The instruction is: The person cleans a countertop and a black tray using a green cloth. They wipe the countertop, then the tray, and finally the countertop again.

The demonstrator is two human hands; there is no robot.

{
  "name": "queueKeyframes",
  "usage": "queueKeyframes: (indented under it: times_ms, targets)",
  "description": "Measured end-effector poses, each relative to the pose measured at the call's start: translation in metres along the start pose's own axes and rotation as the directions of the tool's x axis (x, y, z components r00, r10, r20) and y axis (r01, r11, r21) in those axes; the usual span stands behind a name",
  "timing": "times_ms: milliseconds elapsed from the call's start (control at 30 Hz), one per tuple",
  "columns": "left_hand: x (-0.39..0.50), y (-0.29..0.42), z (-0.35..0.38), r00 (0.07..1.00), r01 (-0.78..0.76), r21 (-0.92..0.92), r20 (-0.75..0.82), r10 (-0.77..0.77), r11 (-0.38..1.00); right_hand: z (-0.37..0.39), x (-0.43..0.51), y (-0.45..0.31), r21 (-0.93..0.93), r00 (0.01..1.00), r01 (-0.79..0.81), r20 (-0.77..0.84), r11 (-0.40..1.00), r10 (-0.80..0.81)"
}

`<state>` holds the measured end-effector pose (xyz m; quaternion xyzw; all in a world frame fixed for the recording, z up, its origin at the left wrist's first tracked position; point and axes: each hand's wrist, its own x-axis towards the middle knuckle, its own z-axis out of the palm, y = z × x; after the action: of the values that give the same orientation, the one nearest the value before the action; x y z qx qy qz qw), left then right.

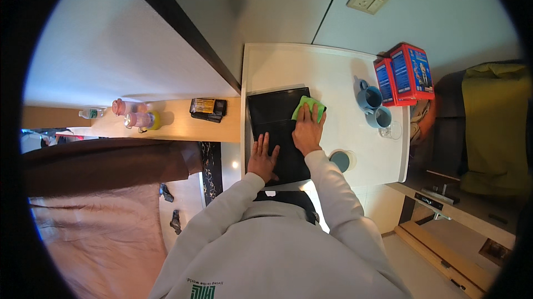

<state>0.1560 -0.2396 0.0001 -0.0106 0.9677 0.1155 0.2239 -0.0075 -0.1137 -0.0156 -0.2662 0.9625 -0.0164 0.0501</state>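
Observation:
A flat black case or folder (pixel 277 132), with a crease or edge across its middle, lies on the white table (pixel 283 63). My left hand (pixel 263 159) rests flat on its lower left part, fingers spread, holding nothing. Farther up, my right hand (pixel 309 133) presses a folded green cloth (pixel 310 105) onto the upper right edge of the black item. Part of the cloth hangs over onto the tabletop. The fingers of my right hand hide some of the cloth.
Blue mugs (pixel 369 95), a clear glass (pixel 393 130) and red and blue boxes (pixel 412 74) stand at the right. A round grey-green item (pixel 340 160) is near my right sleeve. Pink-lidded bottles (pixel 137 120) and black cases (pixel 208 109) sit on the wooden ledge (pixel 179 126) at the left.

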Motion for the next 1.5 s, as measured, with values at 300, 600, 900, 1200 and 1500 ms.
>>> queueKeyframes:
  times_ms: [300,600,900,1200,1500]
  targets:
    - [0.000,-0.007,0.007,1.000,-0.019,-0.036,-0.008,0.018,0.999,0.023,-0.023,-0.022,0.178,0.994,0.086,-0.078,0.980,-0.073]
    - [0.004,-0.012,0.017,0.994,-0.019,-0.020,0.105,0.021,1.000,0.042,-0.010,-0.072,0.429,0.909,0.416,-0.237,0.802,-0.344]
    - [0.004,-0.007,0.004,1.000,-0.025,-0.083,-0.003,0.025,0.996,0.039,0.011,-0.052,0.305,0.982,0.107,-0.184,0.946,-0.052]
    - [0.005,-0.007,0.010,0.999,-0.003,-0.097,0.031,0.006,0.995,0.035,0.032,-0.068,0.337,0.933,0.347,-0.219,0.875,-0.285]
    - [0.002,-0.002,-0.002,1.000,0.007,-0.081,-0.023,-0.009,0.997,0.024,0.045,-0.020,0.239,0.988,0.076,-0.152,0.968,-0.040]
